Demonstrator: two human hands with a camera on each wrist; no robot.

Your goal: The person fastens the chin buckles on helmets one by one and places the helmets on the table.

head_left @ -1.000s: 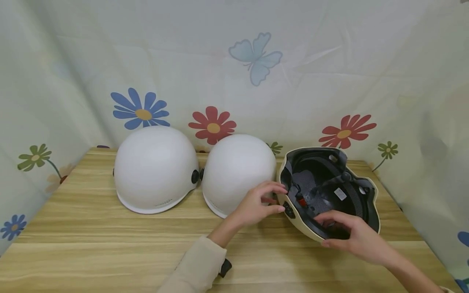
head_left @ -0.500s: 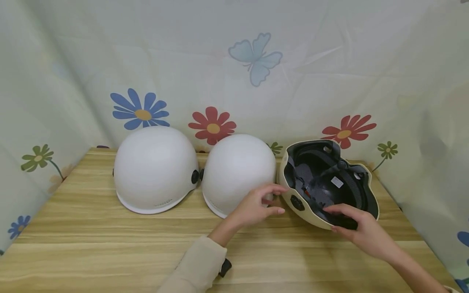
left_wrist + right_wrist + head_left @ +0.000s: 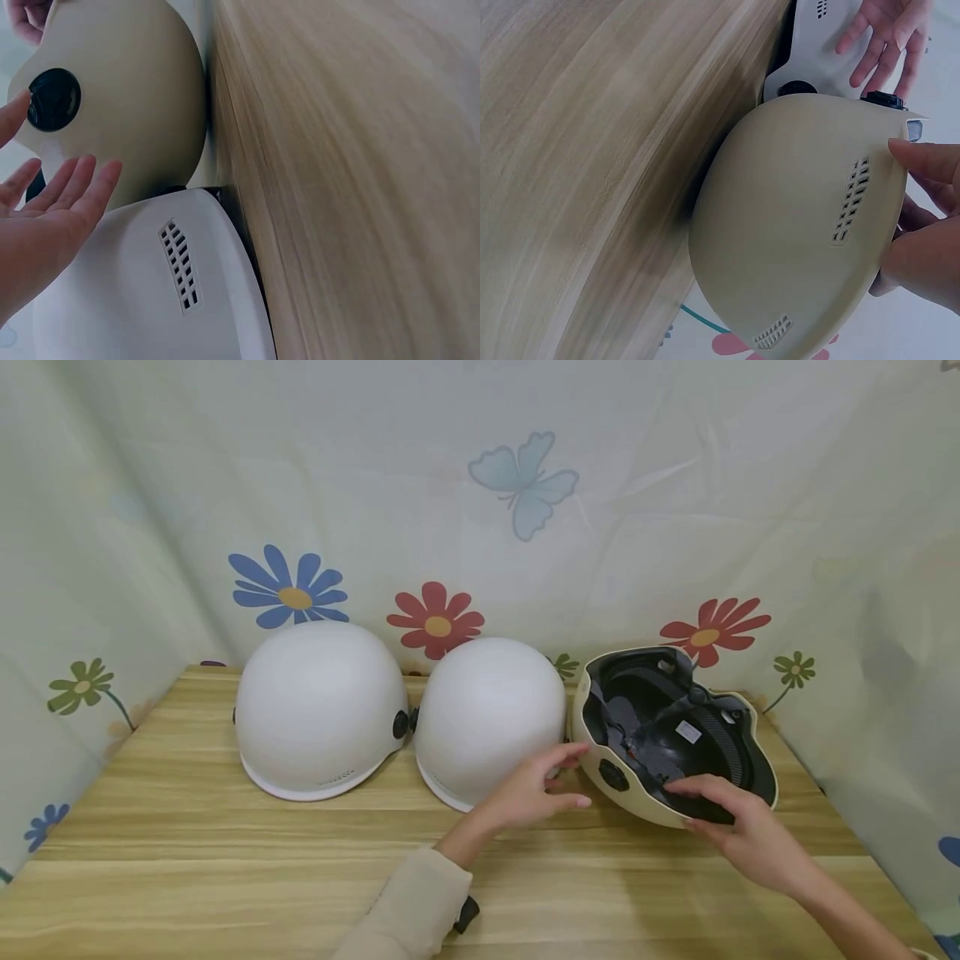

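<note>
Head: white helmet (image 3: 489, 718) beside cream helmet (image 3: 660, 731)

1. A creased, off-white fabric backdrop (image 3: 660, 435) hangs behind and along both sides of the wood-grain tabletop (image 3: 187, 868).
2. Its print shows a pale-blue butterfly (image 3: 527, 487) above blue, red and green flowers (image 3: 437, 625).
3. Soft light leaves faint sheen on the cloth.
</note>
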